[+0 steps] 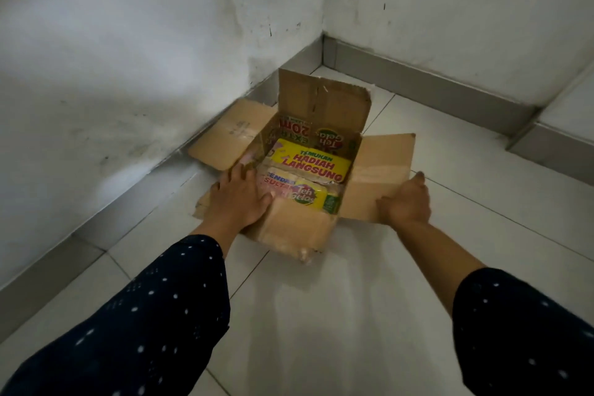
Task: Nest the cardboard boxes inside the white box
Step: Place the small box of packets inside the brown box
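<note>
A brown cardboard box stands on the tiled floor in a room corner, all its flaps folded outward. Inside lie flattened printed cartons in yellow, red and green, lettered "Teh Gelas" and "Hadiah Langsung". My left hand rests palm down on the box's near-left corner, fingers spread over the rim and the near flap. My right hand grips the near edge of the right flap, thumb on top. The back flap stands upright, and the left flap lies against the wall.
Stained white walls with grey skirting meet just behind the box. A raised step runs along the right. Pale floor tiles stretch between me and the box. Dark dotted sleeves cover both forearms.
</note>
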Demonstrator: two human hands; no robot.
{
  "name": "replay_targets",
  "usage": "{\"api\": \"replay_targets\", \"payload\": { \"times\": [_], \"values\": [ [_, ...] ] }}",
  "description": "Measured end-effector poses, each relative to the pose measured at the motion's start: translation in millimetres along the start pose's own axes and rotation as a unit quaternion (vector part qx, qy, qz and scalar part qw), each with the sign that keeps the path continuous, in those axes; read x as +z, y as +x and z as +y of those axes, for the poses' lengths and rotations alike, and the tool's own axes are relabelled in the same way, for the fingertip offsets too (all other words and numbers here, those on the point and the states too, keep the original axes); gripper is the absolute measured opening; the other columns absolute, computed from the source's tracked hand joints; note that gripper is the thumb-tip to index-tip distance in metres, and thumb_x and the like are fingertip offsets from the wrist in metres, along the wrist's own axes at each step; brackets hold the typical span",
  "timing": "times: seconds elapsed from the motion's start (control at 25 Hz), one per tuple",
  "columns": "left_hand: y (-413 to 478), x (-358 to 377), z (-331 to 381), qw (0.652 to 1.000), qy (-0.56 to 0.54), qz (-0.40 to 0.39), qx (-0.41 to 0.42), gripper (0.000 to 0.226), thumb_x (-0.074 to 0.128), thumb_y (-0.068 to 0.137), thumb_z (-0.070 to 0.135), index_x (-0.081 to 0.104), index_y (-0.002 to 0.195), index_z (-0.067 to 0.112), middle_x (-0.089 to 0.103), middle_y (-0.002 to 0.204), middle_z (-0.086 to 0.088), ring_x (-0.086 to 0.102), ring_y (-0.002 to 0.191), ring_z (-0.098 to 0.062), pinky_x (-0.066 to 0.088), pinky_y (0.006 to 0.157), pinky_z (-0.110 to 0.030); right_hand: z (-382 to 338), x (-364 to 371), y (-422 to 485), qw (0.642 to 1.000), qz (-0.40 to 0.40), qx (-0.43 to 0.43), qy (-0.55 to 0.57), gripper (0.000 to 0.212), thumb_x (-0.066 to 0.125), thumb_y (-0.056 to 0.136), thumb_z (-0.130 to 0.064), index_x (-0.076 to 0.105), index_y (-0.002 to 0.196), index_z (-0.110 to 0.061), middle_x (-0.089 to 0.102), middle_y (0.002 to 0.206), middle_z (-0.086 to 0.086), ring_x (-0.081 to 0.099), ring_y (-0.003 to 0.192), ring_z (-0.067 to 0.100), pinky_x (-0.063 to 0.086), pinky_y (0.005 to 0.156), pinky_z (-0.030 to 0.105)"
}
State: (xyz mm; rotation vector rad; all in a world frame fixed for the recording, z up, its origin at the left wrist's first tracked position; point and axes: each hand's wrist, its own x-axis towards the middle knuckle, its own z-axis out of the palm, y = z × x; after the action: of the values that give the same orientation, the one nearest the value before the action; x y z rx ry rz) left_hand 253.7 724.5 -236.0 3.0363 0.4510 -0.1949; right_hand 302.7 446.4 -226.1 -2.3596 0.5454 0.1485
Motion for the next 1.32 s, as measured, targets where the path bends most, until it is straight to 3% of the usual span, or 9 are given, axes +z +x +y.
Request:
{"api": "replay_targets", "payload": {
  "times": [0.12, 0.24, 0.4, 0.52, 0.64, 0.76, 0.96, 1.32],
  "values": [
    [6.8, 1.2, 2.9, 0.996, -0.05, 0.006, -0.078, 0.074, 0.051, 0.081, 0.062, 0.033, 0.139, 0.019, 0.016, 0.154, -0.017, 0.022, 0.135, -0.045, 0.03, 0.105, -0.055, 11.0, -28.2, 19.5, 0.997, 0.058, -0.026, -0.042, 0.064, 0.067, 0.078, -0.01, 0.039, 0.135, -0.001, 0.045, 0.131, 0.023, 0.053, 0.113, 0.045, 0.045, 0.092, 0.045],
    [8.2, 4.5, 7.5, 0.977, -0.132, -0.034, -0.164, 0.091, 0.062, 0.077, 0.059, 0.018, 0.145, 0.02, 0.005, 0.156, -0.017, 0.023, 0.135, -0.047, 0.031, 0.105, -0.055, 23.6, -48.7, 28.7, 0.993, 0.098, -0.033, -0.052, 0.059, 0.065, 0.079, -0.008, 0.04, 0.132, -0.002, 0.043, 0.13, 0.023, 0.054, 0.108, 0.046, 0.045, 0.091, 0.047],
    [12.0, 5.0, 24.3, 0.939, -0.242, -0.034, -0.241, 0.112, 0.075, 0.065, 0.058, 0.011, 0.146, 0.017, 0.027, 0.147, -0.02, 0.032, 0.13, -0.042, 0.036, 0.099, -0.054, 33.3, -62.4, 30.7, 0.99, 0.122, -0.032, -0.068, 0.055, 0.064, 0.081, -0.008, 0.041, 0.13, -0.005, 0.052, 0.127, 0.023, 0.055, 0.109, 0.046, 0.046, 0.088, 0.05],
    [16.4, -2.3, 30.9, 0.919, -0.236, 0.021, -0.315, 0.095, 0.076, 0.063, 0.057, 0.034, 0.134, 0.011, 0.044, 0.132, -0.018, 0.04, 0.12, -0.039, 0.04, 0.091, -0.05, 34.1, -74.4, 30.4, 0.987, 0.122, -0.066, -0.087, 0.051, 0.062, 0.083, -0.011, 0.04, 0.129, -0.011, 0.059, 0.111, 0.025, 0.058, 0.089, 0.042, 0.046, 0.072, 0.045],
    [16.2, -11.9, 35.6, 0.901, -0.331, 0.098, -0.261, 0.048, 0.07, 0.078, 0.038, 0.057, 0.114, 0.01, 0.063, 0.116, -0.017, 0.057, 0.105, -0.038, 0.046, 0.081, -0.043, 37.8, -85.8, 25.3, 0.981, 0.104, -0.12, -0.107, 0.036, 0.055, 0.089, -0.018, 0.047, 0.123, -0.009, 0.062, 0.102, 0.023, 0.058, 0.082, 0.039, 0.043, 0.066, 0.038],
    [1.2, -32.0, 57.7, 0.904, -0.35, 0.155, -0.191, 0.023, 0.062, 0.088, 0.025, 0.062, 0.105, 0.009, 0.067, 0.109, -0.016, 0.061, 0.095, -0.036, 0.043, 0.073, -0.035, 42.2, -94.7, 14.2, 0.979, 0.094, -0.145, -0.11, 0.03, 0.05, 0.095, -0.023, 0.053, 0.116, -0.002, 0.063, 0.105, 0.025, 0.061, 0.091, 0.043, 0.044, 0.068, 0.037],
    [-47.8, -82.1, 121.7, 0.912, -0.328, 0.2, -0.143, 0.017, 0.056, 0.093, 0.025, 0.058, 0.104, 0.012, 0.068, 0.107, -0.014, 0.05, 0.076, -0.021, 0.037, 0.066, -0.031, 53.2, -151.3, -5.3, 0.974, 0.122, -0.17, -0.082, 0.028, 0.048, 0.098, -0.023, 0.05, 0.118, -0.003, 0.065, 0.104, 0.022, 0.063, 0.086, 0.039, 0.041, 0.062, 0.035],
    [-166.7, -194.4, 271.8, 0.903, -0.346, 0.242, -0.079, 0.019, 0.052, 0.094, 0.025, 0.059, 0.106, 0.012, 0.067, 0.103, -0.013, 0.05, 0.076, -0.021, 0.039, 0.066, -0.031, 111.0, -362.8, -37.1, 0.961, 0.17, -0.211, -0.046, 0.027, 0.047, 0.099, -0.023, 0.05, 0.118, -0.005, 0.065, 0.103, 0.019, 0.064, 0.085, 0.035, 0.053, 0.069, 0.04]
  ]
}}
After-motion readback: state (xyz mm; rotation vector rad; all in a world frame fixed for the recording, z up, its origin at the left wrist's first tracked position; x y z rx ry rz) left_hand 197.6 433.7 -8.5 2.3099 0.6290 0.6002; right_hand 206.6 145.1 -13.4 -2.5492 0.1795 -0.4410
